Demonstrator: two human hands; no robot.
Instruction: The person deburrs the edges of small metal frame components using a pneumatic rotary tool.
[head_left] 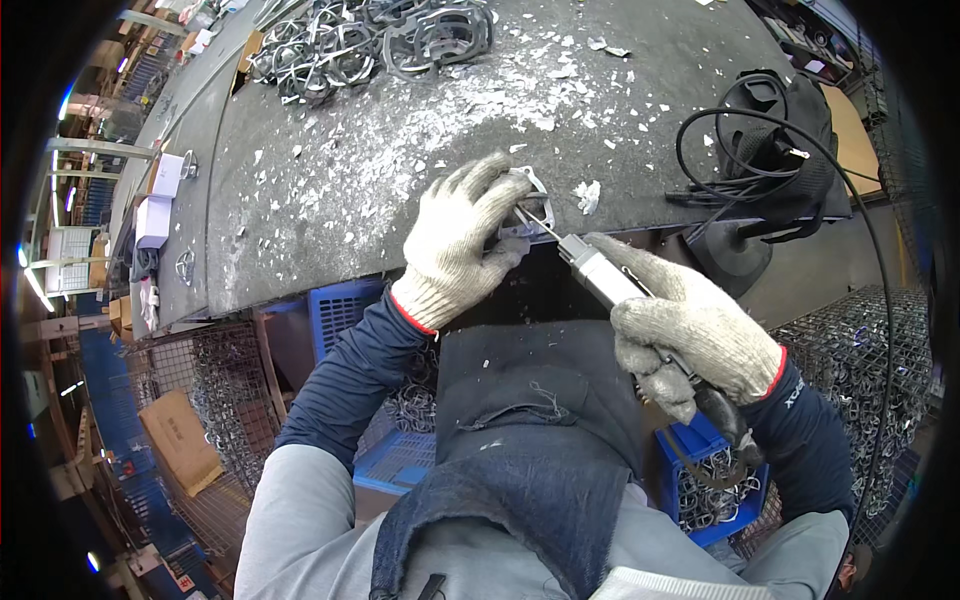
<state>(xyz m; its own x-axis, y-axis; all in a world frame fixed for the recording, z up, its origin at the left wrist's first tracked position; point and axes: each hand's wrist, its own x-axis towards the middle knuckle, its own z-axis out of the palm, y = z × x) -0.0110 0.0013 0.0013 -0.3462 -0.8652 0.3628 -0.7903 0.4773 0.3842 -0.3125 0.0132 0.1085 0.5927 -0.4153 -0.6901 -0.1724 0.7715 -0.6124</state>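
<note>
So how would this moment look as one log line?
left hand: holds metal part at bench edge | right hand: grips powered hand tool, tip on part

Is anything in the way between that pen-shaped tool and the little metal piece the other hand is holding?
Nothing visible. The left hand pins the small metal part at the edge of the workbench, and the slim tip of the handheld tool, gripped by the right hand, already reaches the part. Only white flakes lie nearby.

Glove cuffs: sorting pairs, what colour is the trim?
Red trim on the left hand cuff, clearest in the head view.
</note>
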